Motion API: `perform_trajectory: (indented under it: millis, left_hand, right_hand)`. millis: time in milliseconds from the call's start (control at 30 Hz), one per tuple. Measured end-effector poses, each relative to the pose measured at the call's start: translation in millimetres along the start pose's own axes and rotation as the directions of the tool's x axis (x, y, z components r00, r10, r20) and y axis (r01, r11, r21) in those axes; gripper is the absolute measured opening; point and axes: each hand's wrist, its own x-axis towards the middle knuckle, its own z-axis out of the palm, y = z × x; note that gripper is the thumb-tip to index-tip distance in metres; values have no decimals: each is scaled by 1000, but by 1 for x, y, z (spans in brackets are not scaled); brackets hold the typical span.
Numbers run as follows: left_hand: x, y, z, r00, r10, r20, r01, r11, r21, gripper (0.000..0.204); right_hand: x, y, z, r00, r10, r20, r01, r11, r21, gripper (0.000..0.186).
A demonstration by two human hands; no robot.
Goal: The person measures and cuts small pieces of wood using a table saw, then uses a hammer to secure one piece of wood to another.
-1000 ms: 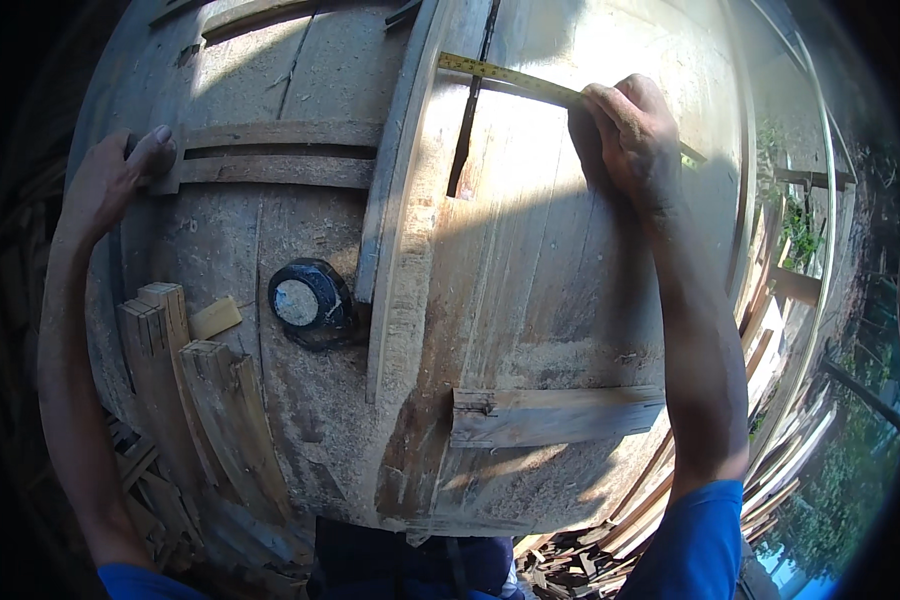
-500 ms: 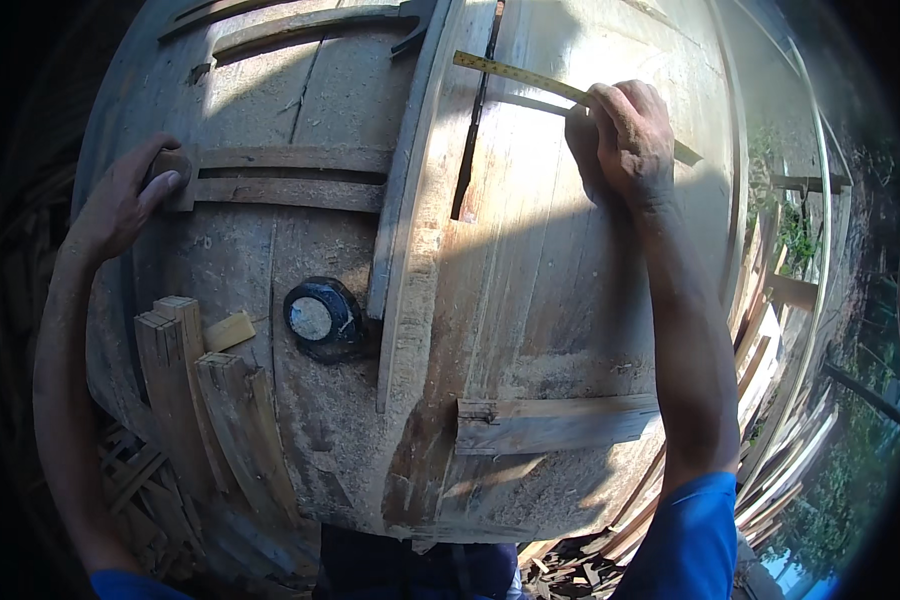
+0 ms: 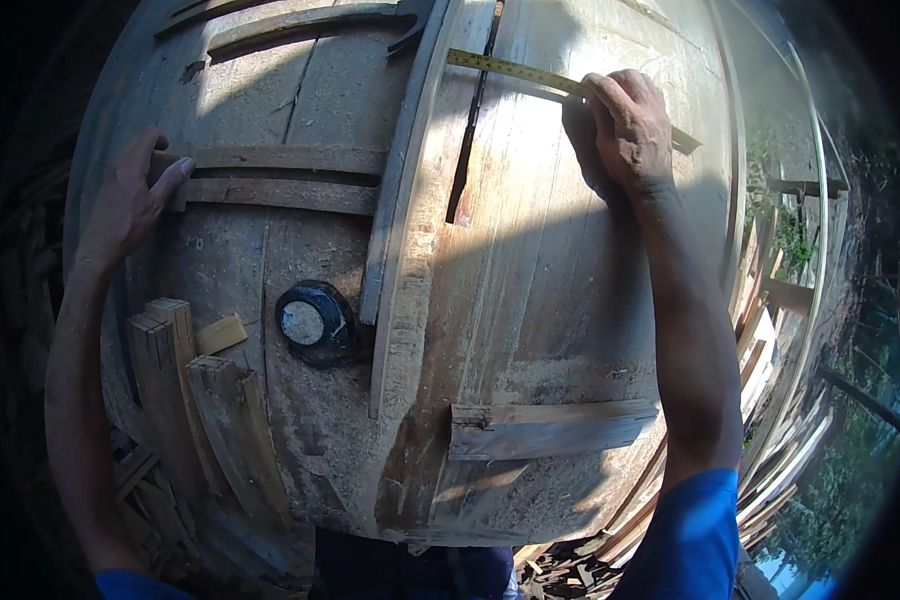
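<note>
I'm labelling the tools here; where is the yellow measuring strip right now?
The yellow measuring strip is in the head view's upper right, held in the right hand, crossing over the long dark slot.

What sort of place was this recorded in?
Most likely a woodworking shop, though no wider view confirms it: there is a sawdusty bench, cut wood at the lower left, and a yellow measuring strip in the right hand.

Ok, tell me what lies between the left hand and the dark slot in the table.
In the head view, two thin wooden slats and then a long wooden rail lie between the left hand and the dark slot.
</note>
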Motion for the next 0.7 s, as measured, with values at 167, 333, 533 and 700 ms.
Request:
perform_trajectory:
  millis: [167, 333, 533, 700]
  left_hand:
    - [6, 8, -5, 994, -101, 48, 103, 994, -45, 40]
    - [10, 21, -4, 967, -253, 39, 252, 967, 32, 46]
    - [18, 26, 3, 955, -295, -18, 295, 953, 70, 47]
    - [16, 13, 10, 965, -256, -48, 258, 966, 30, 42]
  right_hand:
    - [1, 0, 1, 1000, -5, -30, 6, 1000, 30, 15]
    - [0, 1, 2, 1000, -11, -25, 11, 1000, 27, 15]
    - [5, 8, 5, 996, 39, -80, -45, 997, -69, 14]
    - [11, 10, 7, 1000, 14, -23, -15, 1000, -9, 14]
